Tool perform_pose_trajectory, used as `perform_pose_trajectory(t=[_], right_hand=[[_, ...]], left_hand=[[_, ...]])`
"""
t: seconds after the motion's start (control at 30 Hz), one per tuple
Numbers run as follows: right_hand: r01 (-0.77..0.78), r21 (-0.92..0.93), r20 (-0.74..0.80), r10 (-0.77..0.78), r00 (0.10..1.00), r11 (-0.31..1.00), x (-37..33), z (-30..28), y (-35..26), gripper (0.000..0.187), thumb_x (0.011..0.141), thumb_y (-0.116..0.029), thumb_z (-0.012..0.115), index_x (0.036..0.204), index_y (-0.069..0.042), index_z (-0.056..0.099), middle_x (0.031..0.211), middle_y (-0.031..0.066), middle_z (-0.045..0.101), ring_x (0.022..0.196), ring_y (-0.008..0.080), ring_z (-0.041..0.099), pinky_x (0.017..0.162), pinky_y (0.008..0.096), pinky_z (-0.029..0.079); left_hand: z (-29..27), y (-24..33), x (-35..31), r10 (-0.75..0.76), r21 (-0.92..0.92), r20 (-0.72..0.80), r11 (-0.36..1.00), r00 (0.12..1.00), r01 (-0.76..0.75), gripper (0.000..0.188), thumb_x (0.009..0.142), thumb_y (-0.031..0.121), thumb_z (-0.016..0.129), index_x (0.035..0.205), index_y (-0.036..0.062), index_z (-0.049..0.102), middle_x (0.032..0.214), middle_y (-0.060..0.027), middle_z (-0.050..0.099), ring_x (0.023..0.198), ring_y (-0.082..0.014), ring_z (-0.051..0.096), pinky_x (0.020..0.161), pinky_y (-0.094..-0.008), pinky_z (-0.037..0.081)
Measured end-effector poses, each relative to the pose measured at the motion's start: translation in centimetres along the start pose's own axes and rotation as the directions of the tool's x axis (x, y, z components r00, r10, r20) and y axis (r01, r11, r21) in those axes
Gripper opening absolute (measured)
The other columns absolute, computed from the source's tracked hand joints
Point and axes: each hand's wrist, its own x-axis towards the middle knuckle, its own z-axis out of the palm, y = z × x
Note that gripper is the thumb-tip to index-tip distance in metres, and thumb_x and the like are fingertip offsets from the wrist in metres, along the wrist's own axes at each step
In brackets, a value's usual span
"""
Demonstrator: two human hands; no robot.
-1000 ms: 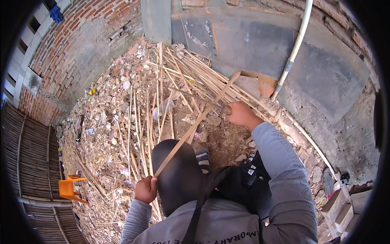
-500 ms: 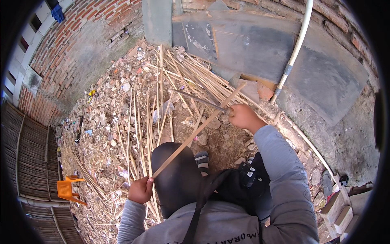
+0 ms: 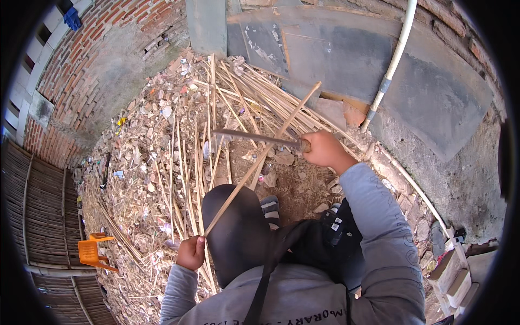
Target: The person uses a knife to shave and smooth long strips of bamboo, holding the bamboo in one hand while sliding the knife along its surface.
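Note:
My left hand (image 3: 190, 253) is closed on the near end of a long, pale bamboo strip (image 3: 234, 194), beside my dark-clothed left knee. The strip slants up and away to the right, passing over the knee. In my right hand (image 3: 323, 149) is a long knife (image 3: 246, 135), held by its light wooden handle, fingers wrapped around it. Its narrow dark blade points left and crosses the strip beyond the knee. Whether the edge bites into the strip, I cannot tell.
More bamboo strips (image 3: 265, 89) lie piled ahead, others (image 3: 186, 181) scattered left over rubble-strewn ground. An orange plastic chair (image 3: 93, 252) stands far left. A pale pipe (image 3: 385, 84) and dark panels (image 3: 336, 57) are against the wall ahead.
The strip has swung steeper, its far end moving up and slightly left. The knife blade has turned closer to level, and the strip now crosses it farther from the handle.

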Motion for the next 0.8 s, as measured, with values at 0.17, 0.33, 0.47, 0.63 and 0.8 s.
perform_pose_trajectory(t=[0.17, 0.33, 0.47, 0.63, 0.8], right_hand=[[-0.085, 0.001, 0.049, 0.085, 0.995, 0.996, 0.0, 0.7, 1.4, 0.037, 0.075, -0.023, 0.071, 0.106, -0.003, 0.072, 0.097, 0.0246, 0.071, 0.091, 0.0405, 0.068, 0.083, 0.0466, 0.054], [0.028, -0.185, 0.086, -0.013, 0.996, 0.982, -0.8, -0.6, -3.8, 0.031, 0.074, -0.024, 0.071, 0.099, -0.006, 0.072, 0.096, 0.0212, 0.071, 0.092, 0.0413, 0.068, 0.083, 0.0486, 0.054], [-0.095, -0.053, -0.016, 0.095, 0.995, 0.994, 0.0, 0.4, 2.2, 0.032, 0.073, -0.024, 0.072, 0.100, -0.007, 0.073, 0.093, 0.0211, 0.071, 0.091, 0.0411, 0.068, 0.082, 0.0489, 0.055], [-0.020, -0.145, -0.005, 0.019, 1.000, 0.989, -0.5, -0.5, -1.4, 0.030, 0.073, -0.023, 0.072, 0.098, -0.007, 0.072, 0.093, 0.0206, 0.071, 0.088, 0.0406, 0.068, 0.080, 0.0488, 0.055], [-0.080, -0.034, -0.013, 0.080, 0.997, 0.996, 0.2, 0.1, 1.0, 0.027, 0.074, -0.020, 0.070, 0.098, -0.007, 0.071, 0.093, 0.0204, 0.072, 0.088, 0.0400, 0.068, 0.079, 0.0489, 0.055]], left_hand=[[-1.1, 1.8, 1.4, -0.024, 0.067, -0.032, 0.997, 0.999, 0.027, 0.049, 0.106, 0.034, 0.047, 0.073, -0.0013, 0.059, 0.058, -0.0214, 0.055, 0.053, -0.0404, 0.057, 0.053, -0.0475, 0.043], [-1.4, 1.5, 0.3, -0.017, 0.108, -0.023, 0.994, 1.000, 0.019, 0.049, 0.106, 0.035, 0.047, 0.074, -0.0014, 0.060, 0.059, -0.0217, 0.056, 0.054, -0.0416, 0.057, 0.053, -0.0483, 0.043], [-0.9, 0.9, 1.3, -0.028, 0.120, 0.037, 0.992, 0.999, 0.024, 0.052, 0.106, 0.037, 0.042, 0.078, -0.0017, 0.063, 0.064, -0.0199, 0.061, 0.059, -0.0376, 0.062, 0.058, -0.0453, 0.047], [-1.4, 1.4, 1.0, -0.071, 0.074, 0.070, 0.995, 0.995, 0.065, 0.053, 0.107, 0.039, 0.042, 0.079, -0.0019, 0.062, 0.065, -0.0198, 0.060, 0.060, -0.0364, 0.060, 0.060, -0.0439, 0.047], [-0.6, 0.6, 0.9, -0.024, 0.004, 0.028, 1.000, 0.999, 0.024, 0.052, 0.107, 0.036, 0.045, 0.075, -0.0023, 0.060, 0.059, -0.0220, 0.055, 0.054, -0.0408, 0.057, 0.054, -0.0474, 0.043]])
